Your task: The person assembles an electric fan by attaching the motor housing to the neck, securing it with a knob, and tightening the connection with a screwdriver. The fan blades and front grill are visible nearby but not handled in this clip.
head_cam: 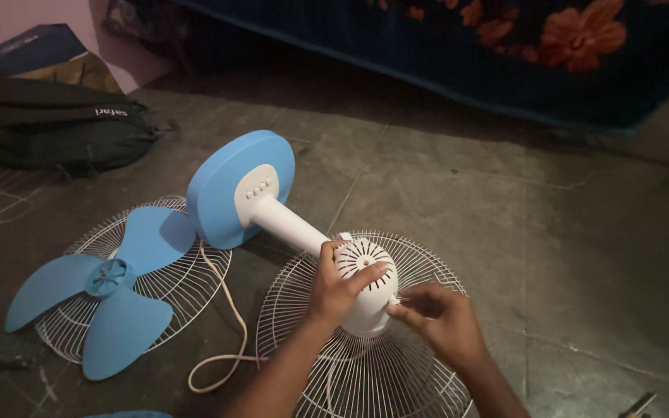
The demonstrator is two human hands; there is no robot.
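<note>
On the grey stone floor (551, 232), a round white wire fan guard (149, 286) carries a blue three-bladed plastic fan blade (110, 298) near the floor's left edge, beside a dark green backpack (56, 128). A cream power cord (230, 325) loops between the guards. Your left hand (338, 286) grips the white domed plastic fan motor housing (365, 282), which sits on a second white wire guard (365, 364); your right hand (439, 317) pinches narrowly at its side. The blue-and-white round fan base (241, 190) lies tipped behind.
</note>
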